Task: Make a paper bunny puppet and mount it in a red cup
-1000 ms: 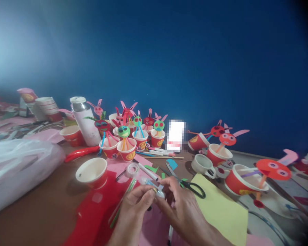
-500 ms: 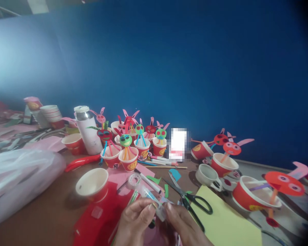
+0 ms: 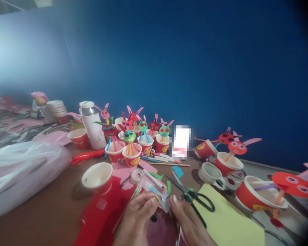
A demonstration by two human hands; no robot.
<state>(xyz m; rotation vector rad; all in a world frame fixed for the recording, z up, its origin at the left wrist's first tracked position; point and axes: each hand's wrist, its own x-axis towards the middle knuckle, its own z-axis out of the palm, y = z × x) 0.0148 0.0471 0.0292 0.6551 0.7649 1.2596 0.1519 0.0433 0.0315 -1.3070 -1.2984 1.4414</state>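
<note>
Low in the middle, my left hand [image 3: 141, 215] is closed in a pinch, thumb against fingers, on a small clear plastic piece [image 3: 165, 205]. A tiny yellowish bit shows at its fingertips. My right hand [image 3: 188, 220] is curled at the other side, its thumb tip very close to that piece; its other fingers are mostly hidden. Just behind them lies a clear tube with a blue label [image 3: 151, 188], partly covered. A roll of clear tape [image 3: 137, 175] sits beyond it. Black-handled scissors [image 3: 192, 194] lie to the right, by the right hand.
Red paper [image 3: 97, 218] lies left and yellow paper [image 3: 233, 218] right. Paper cups with puppet heads [image 3: 129, 136] stand behind, near a white flask [image 3: 93, 130]. A grey mug [image 3: 209, 174], an upright blurred phone [image 3: 181, 141] and a plastic bag [image 3: 28, 177] surround the work area.
The whole view has shifted slightly, so things appear further right. My right thumb has moved a little away from the clear piece; the left hand keeps its pinch.
</note>
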